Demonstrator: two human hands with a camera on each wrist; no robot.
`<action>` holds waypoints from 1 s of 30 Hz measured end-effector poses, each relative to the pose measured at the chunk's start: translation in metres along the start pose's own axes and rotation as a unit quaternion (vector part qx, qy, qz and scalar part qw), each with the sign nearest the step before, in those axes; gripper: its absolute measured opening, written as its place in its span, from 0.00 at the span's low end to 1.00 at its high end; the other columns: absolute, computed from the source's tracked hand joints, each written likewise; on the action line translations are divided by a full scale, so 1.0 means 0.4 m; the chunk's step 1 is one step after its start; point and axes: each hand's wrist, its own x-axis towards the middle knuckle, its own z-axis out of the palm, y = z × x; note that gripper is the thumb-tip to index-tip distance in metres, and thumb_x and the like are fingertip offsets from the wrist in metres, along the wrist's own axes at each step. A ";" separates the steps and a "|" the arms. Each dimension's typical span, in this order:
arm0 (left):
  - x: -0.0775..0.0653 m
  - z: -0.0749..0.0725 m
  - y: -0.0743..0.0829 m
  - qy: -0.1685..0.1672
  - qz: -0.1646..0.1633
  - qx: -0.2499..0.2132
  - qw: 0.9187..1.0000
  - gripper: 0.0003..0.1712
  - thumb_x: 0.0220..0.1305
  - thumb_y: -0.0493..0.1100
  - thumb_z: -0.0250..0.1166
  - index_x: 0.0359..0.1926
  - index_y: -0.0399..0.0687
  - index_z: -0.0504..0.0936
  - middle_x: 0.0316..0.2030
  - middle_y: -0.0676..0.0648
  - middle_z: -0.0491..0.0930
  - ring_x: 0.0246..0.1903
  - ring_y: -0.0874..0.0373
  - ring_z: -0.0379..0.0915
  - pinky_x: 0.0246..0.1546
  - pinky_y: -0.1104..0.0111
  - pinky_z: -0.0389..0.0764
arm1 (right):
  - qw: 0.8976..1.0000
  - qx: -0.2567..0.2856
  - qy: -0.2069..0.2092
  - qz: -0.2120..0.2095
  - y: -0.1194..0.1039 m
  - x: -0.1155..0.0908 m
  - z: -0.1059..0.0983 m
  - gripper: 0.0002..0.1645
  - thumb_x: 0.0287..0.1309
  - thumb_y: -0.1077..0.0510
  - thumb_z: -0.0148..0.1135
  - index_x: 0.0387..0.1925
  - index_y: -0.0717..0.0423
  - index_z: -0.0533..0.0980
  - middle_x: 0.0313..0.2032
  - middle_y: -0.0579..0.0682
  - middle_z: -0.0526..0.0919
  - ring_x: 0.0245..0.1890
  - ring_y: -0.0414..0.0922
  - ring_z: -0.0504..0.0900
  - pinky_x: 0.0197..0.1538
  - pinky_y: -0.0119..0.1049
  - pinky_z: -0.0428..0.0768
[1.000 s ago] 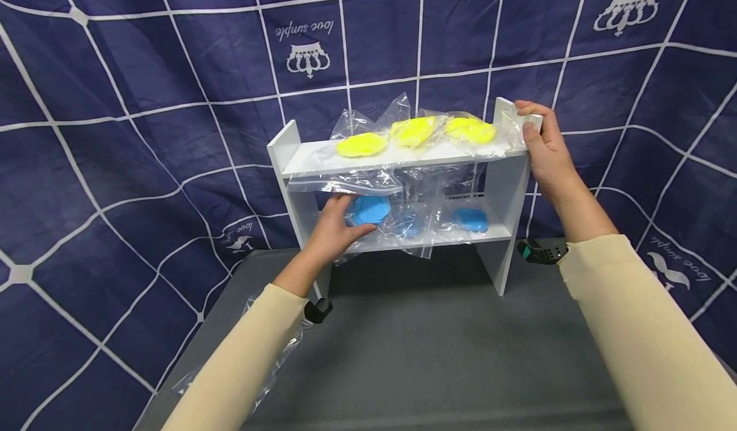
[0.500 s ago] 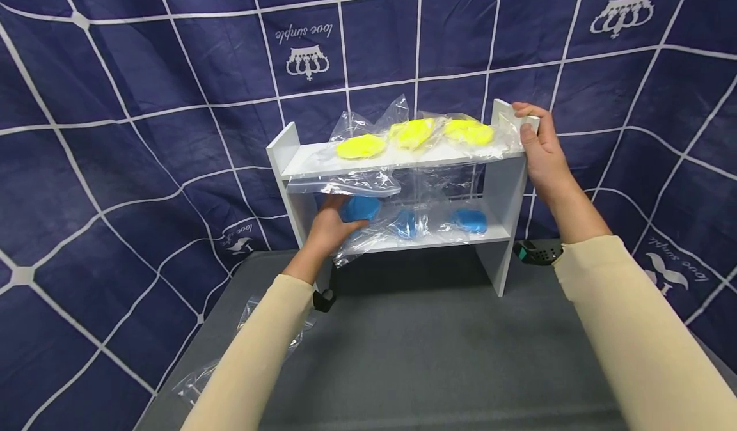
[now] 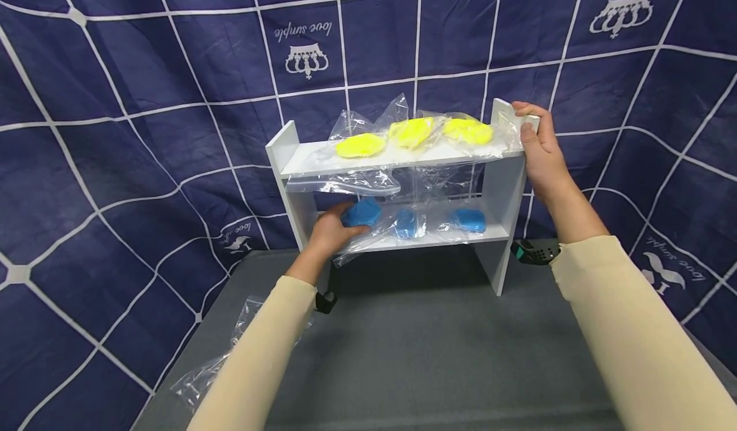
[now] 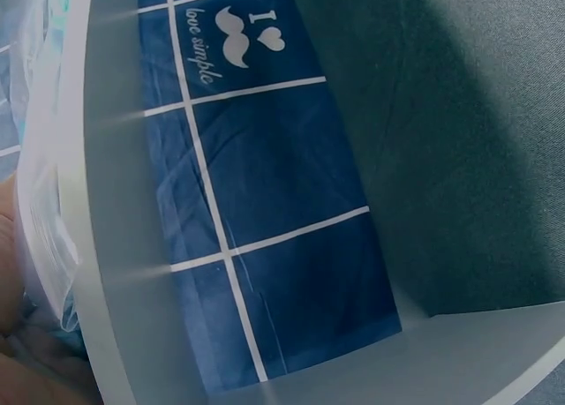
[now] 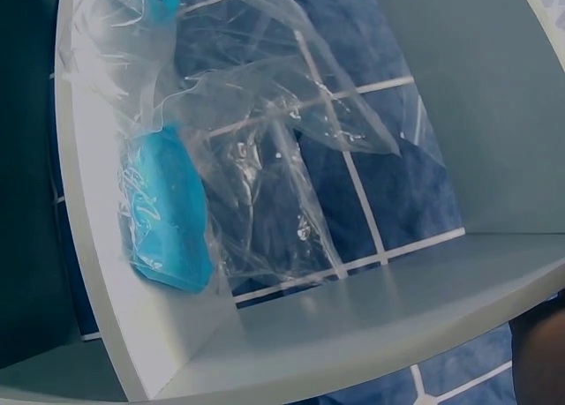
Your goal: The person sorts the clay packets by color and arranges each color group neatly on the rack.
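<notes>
A white two-tier shelf unit point(image 3: 403, 247) stands against the curtain. On its lower board my left hand point(image 3: 331, 231) holds a flat blue lump point(image 3: 364, 212) in a clear plastic bag, thumb in front and fingers partly hidden behind. Two more bagged blue lumps lie to the right: a middle lump point(image 3: 405, 224) and a right lump point(image 3: 468, 220), this last one seen closely as a blue lump point(image 5: 168, 213) in the right wrist view. My right hand point(image 3: 544, 156) grips the top of the right side panel point(image 3: 502, 110), thumb in front. In the left wrist view, fingers point(image 4: 7, 264) show at the left edge.
On the upper board lie three bagged yellow lumps point(image 3: 411, 132). A zip bag edge point(image 3: 345, 183) hangs over that board's front. Loose clear plastic point(image 3: 244, 319) lies on the dark grey table point(image 3: 437, 348) beside the left forearm. A blue checked curtain point(image 3: 380, 47) surrounds everything.
My left hand has lowered the left blue lump slightly and shifted it left. The bag plastic around the middle lump has moved, showing it more clearly. My right hand keeps its hold on the panel.
</notes>
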 end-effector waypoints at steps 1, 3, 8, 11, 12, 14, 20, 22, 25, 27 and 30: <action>-0.001 0.000 0.000 0.001 0.000 0.001 1.000 0.43 0.55 0.54 0.75 0.69 0.46 0.71 0.65 0.40 0.75 0.64 0.41 0.72 0.65 0.51 0.73 | 1.000 -0.001 0.001 0.001 0.000 0.000 0.001 0.11 0.78 0.55 0.38 0.53 0.40 0.66 0.72 0.44 0.59 0.77 0.44 0.51 0.73 0.28 0.47; -0.002 0.001 0.001 0.003 -0.001 0.003 1.000 0.44 0.55 0.54 0.76 0.69 0.46 0.70 0.65 0.40 0.75 0.63 0.41 0.72 0.65 0.51 0.74 | 1.000 -0.001 0.002 0.005 0.001 -0.001 0.003 0.11 0.78 0.55 0.38 0.52 0.39 0.66 0.72 0.43 0.59 0.77 0.43 0.51 0.73 0.28 0.48; -0.005 0.001 0.002 0.019 -0.001 0.005 1.000 0.45 0.53 0.54 0.77 0.69 0.47 0.70 0.65 0.40 0.75 0.63 0.41 0.72 0.64 0.51 0.74 | 1.000 0.008 0.006 0.003 0.006 0.000 0.004 0.11 0.78 0.56 0.37 0.52 0.40 0.66 0.72 0.43 0.59 0.76 0.43 0.52 0.72 0.27 0.50; -0.008 -0.003 0.006 0.031 0.000 0.002 1.000 0.47 0.52 0.55 0.78 0.70 0.46 0.69 0.65 0.40 0.74 0.64 0.41 0.71 0.65 0.51 0.74 | 1.000 0.010 0.008 0.000 0.006 0.000 0.006 0.12 0.78 0.57 0.37 0.52 0.40 0.66 0.72 0.43 0.59 0.76 0.43 0.53 0.72 0.26 0.51; -0.009 -0.005 0.007 0.035 0.000 0.001 0.999 0.48 0.51 0.55 0.78 0.70 0.46 0.69 0.65 0.40 0.74 0.64 0.41 0.71 0.65 0.51 0.73 | 1.000 0.009 0.009 0.001 0.005 0.000 0.006 0.12 0.78 0.57 0.37 0.52 0.40 0.66 0.72 0.43 0.60 0.76 0.43 0.53 0.72 0.26 0.51; -0.013 -0.010 0.009 0.042 0.004 0.006 0.999 0.49 0.51 0.55 0.78 0.70 0.45 0.68 0.65 0.39 0.74 0.64 0.40 0.70 0.65 0.50 0.73 | 1.000 0.002 0.012 0.002 0.002 -0.001 0.008 0.12 0.78 0.56 0.37 0.52 0.39 0.66 0.72 0.43 0.60 0.76 0.43 0.53 0.72 0.26 0.51; -0.036 -0.024 0.008 0.069 0.021 0.007 0.997 0.49 0.53 0.57 0.77 0.71 0.44 0.66 0.66 0.36 0.71 0.65 0.38 0.69 0.64 0.47 0.73 | 1.000 -0.004 0.012 0.003 0.001 -0.003 0.009 0.11 0.78 0.55 0.37 0.52 0.39 0.65 0.73 0.44 0.58 0.76 0.43 0.52 0.72 0.25 0.51; -0.047 -0.029 0.007 0.076 0.027 -0.001 0.997 0.49 0.54 0.57 0.76 0.72 0.45 0.65 0.68 0.38 0.69 0.66 0.38 0.68 0.65 0.47 0.72 | 1.000 -0.008 0.008 0.003 0.004 -0.001 0.007 0.11 0.78 0.54 0.37 0.53 0.39 0.65 0.73 0.45 0.58 0.77 0.43 0.52 0.72 0.26 0.50; -0.064 -0.036 0.007 0.083 0.041 -0.007 0.996 0.48 0.56 0.56 0.75 0.72 0.46 0.65 0.70 0.39 0.66 0.69 0.40 0.65 0.67 0.46 0.69 | 1.000 -0.011 0.007 0.005 0.006 0.000 0.005 0.11 0.78 0.53 0.37 0.53 0.39 0.65 0.73 0.44 0.57 0.77 0.42 0.51 0.72 0.26 0.49; -0.078 -0.040 0.008 0.090 0.057 -0.010 0.994 0.46 0.57 0.55 0.74 0.71 0.46 0.66 0.69 0.39 0.67 0.68 0.40 0.65 0.67 0.46 0.69 | 1.000 -0.014 0.005 0.009 0.005 0.000 0.005 0.11 0.78 0.53 0.37 0.54 0.38 0.64 0.74 0.43 0.57 0.77 0.42 0.50 0.73 0.27 0.48; -0.108 -0.046 0.011 0.109 0.096 -0.012 0.989 0.41 0.57 0.53 0.75 0.68 0.45 0.70 0.65 0.40 0.70 0.65 0.42 0.68 0.65 0.46 0.71 | 1.000 -0.025 0.005 0.016 0.004 0.001 0.005 0.11 0.78 0.52 0.36 0.54 0.36 0.64 0.74 0.42 0.57 0.77 0.41 0.50 0.74 0.28 0.48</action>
